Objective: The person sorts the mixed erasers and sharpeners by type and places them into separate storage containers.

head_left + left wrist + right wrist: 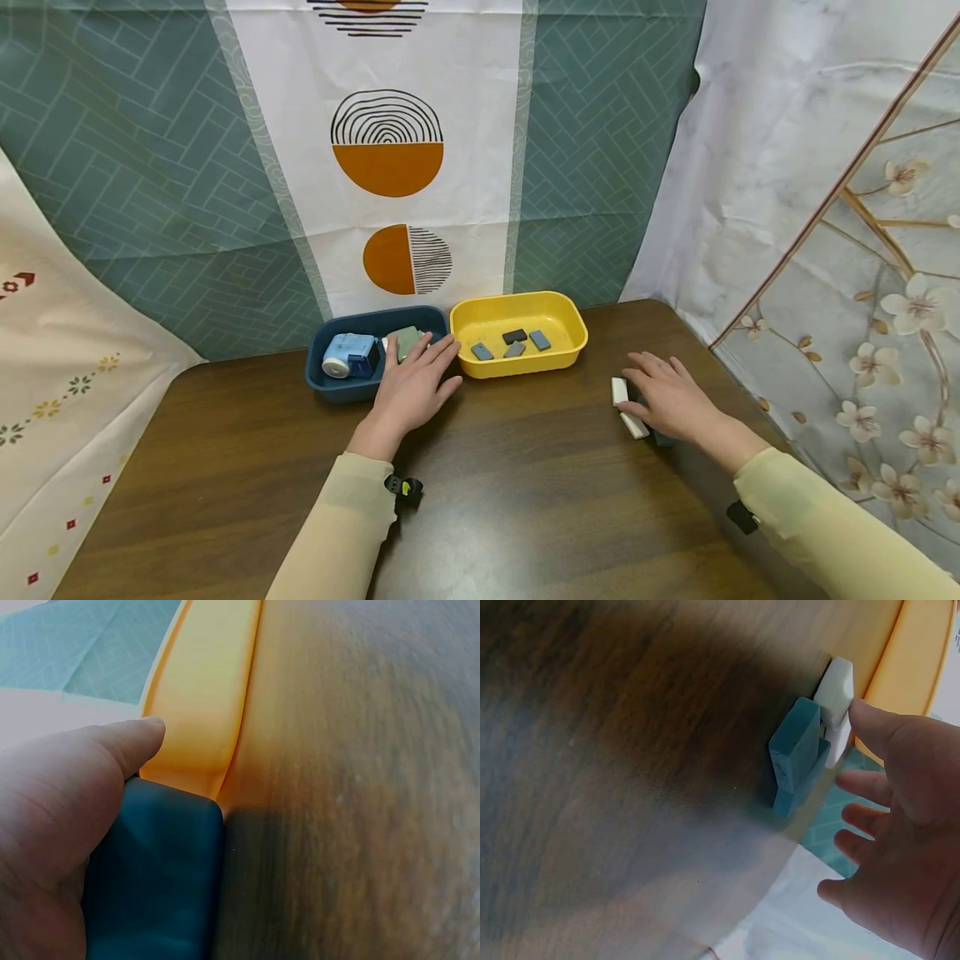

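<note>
R hand (667, 396), fingers spread, has white blocks (619, 392) just by its thumb w/ teal blocks (796, 742) beside them, L hand (416, 387) also spread at blue bin (348, 395), so prob. reach step, next move likely needing R thumb & fingers to pinch a block.

No text, label, brand or number could be read in any view. A small yellow-green mark (406, 487) was shown on the black wrist device (414, 497) at the left sleeve (352, 508), but whether it was lettering could not be told at that size.
</note>
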`<state>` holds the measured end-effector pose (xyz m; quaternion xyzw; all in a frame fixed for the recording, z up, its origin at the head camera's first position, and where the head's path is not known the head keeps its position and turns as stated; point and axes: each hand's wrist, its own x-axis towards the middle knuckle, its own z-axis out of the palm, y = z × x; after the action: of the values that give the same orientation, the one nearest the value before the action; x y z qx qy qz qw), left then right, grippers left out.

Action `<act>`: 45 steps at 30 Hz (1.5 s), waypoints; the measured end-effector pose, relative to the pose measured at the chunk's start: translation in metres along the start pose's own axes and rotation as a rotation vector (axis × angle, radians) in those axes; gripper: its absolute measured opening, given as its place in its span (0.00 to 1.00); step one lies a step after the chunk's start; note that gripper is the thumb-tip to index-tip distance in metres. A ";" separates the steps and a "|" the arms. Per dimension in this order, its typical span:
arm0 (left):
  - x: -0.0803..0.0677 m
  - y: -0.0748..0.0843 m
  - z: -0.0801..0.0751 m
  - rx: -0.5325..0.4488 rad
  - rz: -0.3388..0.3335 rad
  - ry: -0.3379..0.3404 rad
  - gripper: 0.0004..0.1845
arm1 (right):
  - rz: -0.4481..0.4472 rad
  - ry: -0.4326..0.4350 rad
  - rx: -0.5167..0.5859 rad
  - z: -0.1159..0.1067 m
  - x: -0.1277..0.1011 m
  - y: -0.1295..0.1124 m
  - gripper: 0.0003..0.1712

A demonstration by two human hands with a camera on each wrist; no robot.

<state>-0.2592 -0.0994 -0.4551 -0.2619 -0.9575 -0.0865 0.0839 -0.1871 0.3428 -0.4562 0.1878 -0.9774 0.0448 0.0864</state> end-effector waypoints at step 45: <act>0.000 0.000 0.000 -0.002 0.001 0.005 0.35 | -0.011 0.016 0.001 -0.040 0.021 -0.025 0.27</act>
<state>-0.2594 -0.0998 -0.4550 -0.2623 -0.9571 -0.0883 0.0861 -0.1904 0.3171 -0.4117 0.1931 -0.9756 0.0463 0.0942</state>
